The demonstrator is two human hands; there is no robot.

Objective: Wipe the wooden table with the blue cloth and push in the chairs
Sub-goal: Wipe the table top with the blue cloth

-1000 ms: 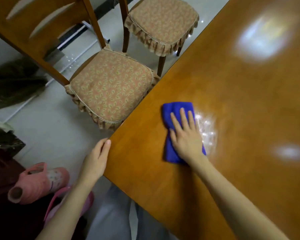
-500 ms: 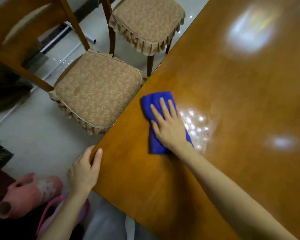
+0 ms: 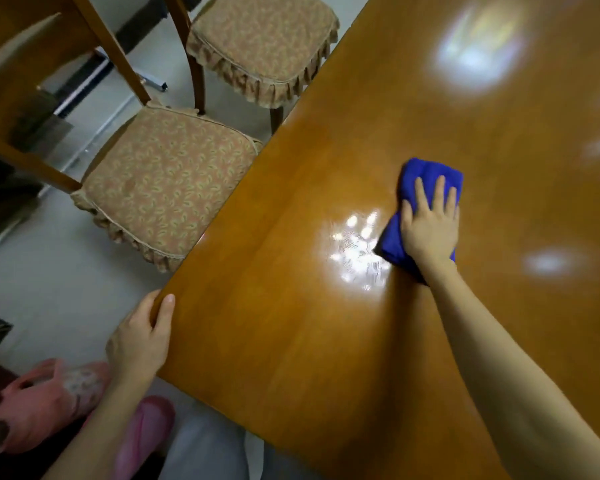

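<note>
The blue cloth (image 3: 427, 174) is seen right of centre on the wooden table (image 3: 291, 358), bunched into a thick pad and pressed down beneath the right hand (image 3: 430, 228). That hand's fingers are stretched straight and slightly spread over it. Blue fabric is left showing beyond the fingertips and along the hand's left side. A bright, streaked patch of glare is seen on the tabletop just left of the cloth. The left hand (image 3: 140, 341) is placed well apart from the cloth, at the table's corner in the lower left, where the edge is gripped with the thumb laid on top. Along the table's left edge, the nearer chair (image 3: 167, 181) and the farther chair (image 3: 260, 39) are seen.
</note>
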